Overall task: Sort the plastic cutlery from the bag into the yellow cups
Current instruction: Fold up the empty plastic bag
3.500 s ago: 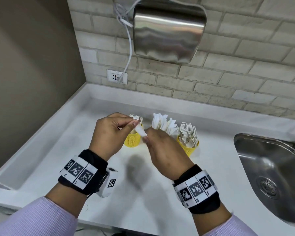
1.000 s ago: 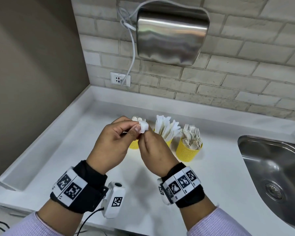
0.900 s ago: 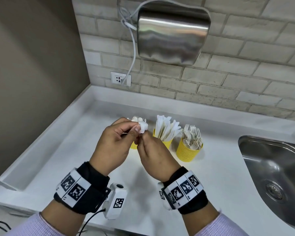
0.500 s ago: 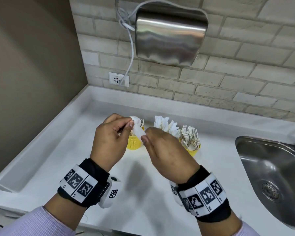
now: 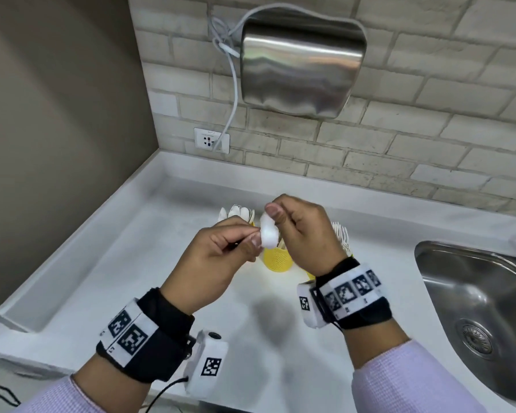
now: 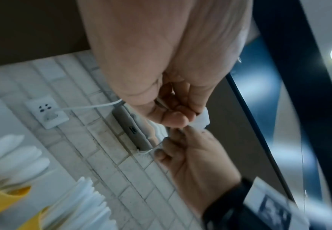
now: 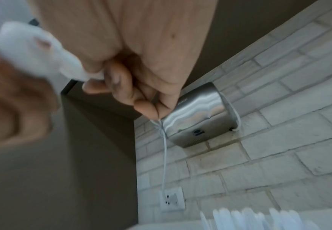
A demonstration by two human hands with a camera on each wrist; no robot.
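Both hands hold a small crumpled white plastic bag [image 5: 269, 234] in the air above the counter. My left hand [image 5: 255, 238] pinches its lower left side and my right hand [image 5: 276, 213] pinches its top from the right. The wrist views show the same wad [image 6: 202, 119] [image 7: 37, 57] squeezed between curled fingers. Behind the hands stand the yellow cups: one with spoons [image 5: 239, 213], a middle cup [image 5: 277, 259] whose knives are mostly hidden, and one with forks [image 5: 341, 234], largely behind my right wrist.
A steel sink [image 5: 474, 293] lies at the right. A metal hand dryer [image 5: 301, 67] hangs on the brick wall, its cable running to a socket [image 5: 211, 140]. The white counter [image 5: 131, 278] has a raised rim at the left and back.
The bag has been rolled from a short strip into a tighter ball. My right hand has turned and risen above the left, now covering the knives and part of the forks.
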